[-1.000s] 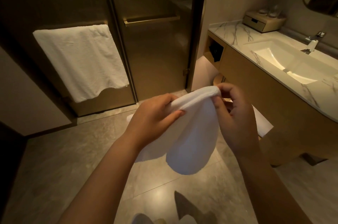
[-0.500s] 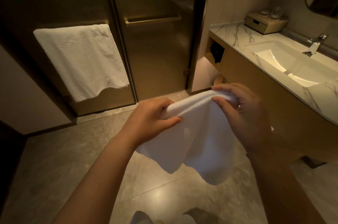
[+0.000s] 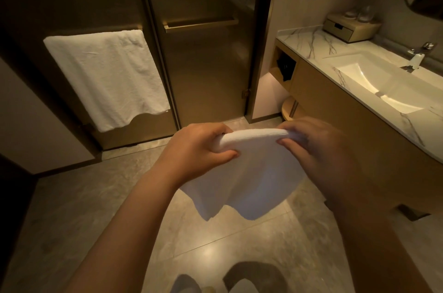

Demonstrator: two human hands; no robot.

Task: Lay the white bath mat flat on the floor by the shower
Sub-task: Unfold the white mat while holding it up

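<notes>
Bath mat: the white mat (image 3: 251, 173) hangs in the air in front of me, held up by its folded top edge between my two hands. Its lower corners dangle free above the floor (image 3: 72, 209), not touching it.
Mat shape: doubled over along the top, the loose part falling in soft folds with an uneven bottom edge.
Left hand: my left hand (image 3: 196, 146) pinches the left end of the fold, fingers curled over the top and thumb pressed on the near face.
Right hand: my right hand (image 3: 321, 149) pinches the right end the same way, thumb on the near side and fingers wrapped over the edge. It is a little blurred.
Shower: the shower door (image 3: 206, 72) stands closed just beyond the mat, with a bar handle (image 3: 201, 24) across it.
Towel: a white towel (image 3: 107, 77) hangs over a rail on the panel left of the door.
Counter: a marble counter (image 3: 309, 41) runs along my right, with a sink (image 3: 383, 86) set in it and a tap (image 3: 418, 58) behind the sink.
Box: a small box (image 3: 350, 28) sits at the far end of the counter, with glasses (image 3: 362, 13) on top.
</notes>
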